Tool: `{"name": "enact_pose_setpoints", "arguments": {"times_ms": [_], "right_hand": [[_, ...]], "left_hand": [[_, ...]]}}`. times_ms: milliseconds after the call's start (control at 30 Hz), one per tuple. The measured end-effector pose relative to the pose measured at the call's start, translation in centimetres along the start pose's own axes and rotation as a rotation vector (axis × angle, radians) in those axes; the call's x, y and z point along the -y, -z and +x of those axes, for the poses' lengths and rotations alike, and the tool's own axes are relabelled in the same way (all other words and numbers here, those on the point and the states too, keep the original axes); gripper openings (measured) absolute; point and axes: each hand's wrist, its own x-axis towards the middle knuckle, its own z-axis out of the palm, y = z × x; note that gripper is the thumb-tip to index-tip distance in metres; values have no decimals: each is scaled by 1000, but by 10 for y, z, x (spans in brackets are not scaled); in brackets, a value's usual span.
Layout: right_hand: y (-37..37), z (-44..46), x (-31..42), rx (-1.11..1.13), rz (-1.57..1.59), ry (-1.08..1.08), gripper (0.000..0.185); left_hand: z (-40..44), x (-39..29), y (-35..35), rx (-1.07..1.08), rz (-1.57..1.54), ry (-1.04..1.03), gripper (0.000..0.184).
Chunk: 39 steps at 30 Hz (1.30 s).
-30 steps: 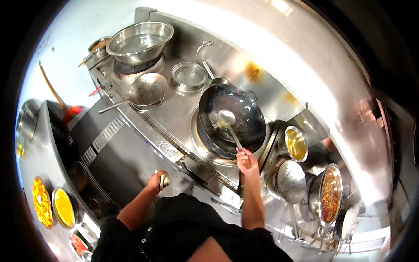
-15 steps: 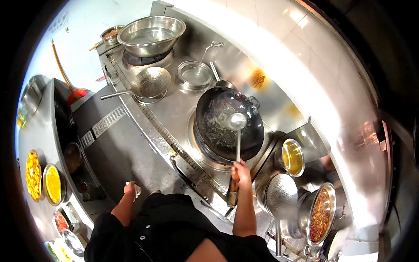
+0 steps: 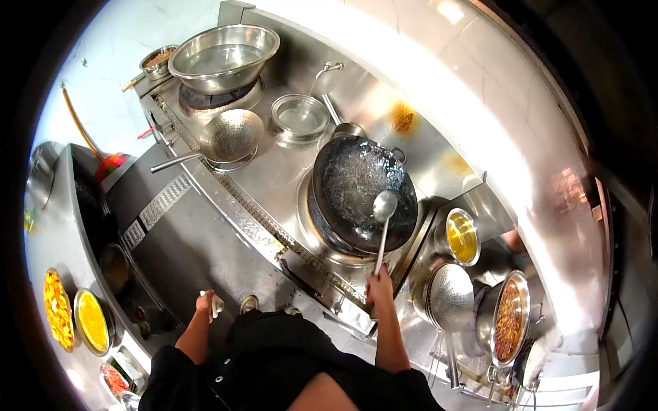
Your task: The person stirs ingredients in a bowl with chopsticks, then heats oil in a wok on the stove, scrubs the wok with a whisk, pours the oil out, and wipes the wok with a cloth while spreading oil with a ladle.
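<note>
My right hand [image 3: 380, 288] is closed around the handle of a metal ladle [image 3: 385, 205]. The ladle's bowl is inside a black wok [image 3: 343, 185], over its right side. Shiny liquid and small bubbles show on the wok's inner surface. The wok sits tilted on a round burner ring [image 3: 303, 209]. My left hand [image 3: 205, 303] hangs low beside my body, closed on a crumpled white cloth [image 3: 217, 305], away from the stove.
Left of the wok are a perforated strainer [image 3: 233, 133], a water pot [image 3: 299, 116] under a tap [image 3: 332, 66] and a large basin [image 3: 226, 82]. At right stand a yellow-liquid bowl [image 3: 462, 236], another strainer [image 3: 452, 294] and a chili pot [image 3: 509, 322]. Food bowls line the left counter [image 3: 51, 233].
The ladle's bowl has moved down and right within the wok, and my right hand is slightly lower. My left hand still holds the cloth. The whole view has shifted a little.
</note>
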Motion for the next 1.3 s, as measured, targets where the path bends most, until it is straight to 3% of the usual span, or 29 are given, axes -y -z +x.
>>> {"name": "enact_pose_setpoints", "arguments": {"times_ms": [33,133,167,233,267,300,333,433,500,567,600,633,700,800,833,900,967,1033,1100,1133,1167,1233,1300], "right_hand": [[2,-5,-18,29,57,22,27],[19,12,3,249,620,-289,25],[19,32,7,337,570,-184,25],[2,54,25,162,149,4,22],[1,60,17,71,74,77,21],[1,63,10,-18,0,150,20],[2,43,20,-118,-108,166,17],[10,16,-3,-36,-102,104,15],[0,-7,19,137,335,-115,11],[12,28,9,374,989,-343,9],[18,43,16,590,1269,-467,16],[17,56,17,639,1451,-441,23],[9,77,-4,591,1476,-356,23],[-6,54,-42,320,1228,-271,19],[-9,31,-32,216,1146,-250,16],[0,10,-16,355,1110,-306,14],[12,18,-6,433,1116,-363,14],[11,40,19,220,843,-281,6],[5,60,6,149,183,27,31],[5,58,-1,21,-133,131,56],[4,55,-11,-88,-336,116,62],[-5,14,7,-111,-193,65,43],[-10,37,-18,96,81,16,37]], "left_hand": [[8,2,2,-33,18,-8,40],[44,20,26,-123,84,12,33],[46,18,26,-96,81,27,37],[47,19,34,-55,79,67,46],[-22,-18,12,-174,249,117,51],[-3,-13,12,-212,155,80,32],[6,-12,13,-179,168,64,33],[11,-17,12,-48,130,71,36],[10,-20,6,-36,150,94,38],[8,-23,-1,-112,238,112,38],[-2,-27,-7,-121,239,123,36],[-16,-33,-12,-110,249,132,35],[-35,-45,-20,-90,264,145,33],[7,-33,-9,53,170,168,51],[5,-35,-12,45,141,179,49],[-27,-44,-19,23,98,212,45],[1,-30,-8,114,79,245,42],[22,-9,2,147,96,276,41],[34,-12,4,135,127,271,39],[-60,-50,-27,-29,276,219,39],[-25,-34,-14,75,213,190,42],[-29,-35,-10,57,306,162,44],[-20,-30,-4,40,351,125,37]]}}
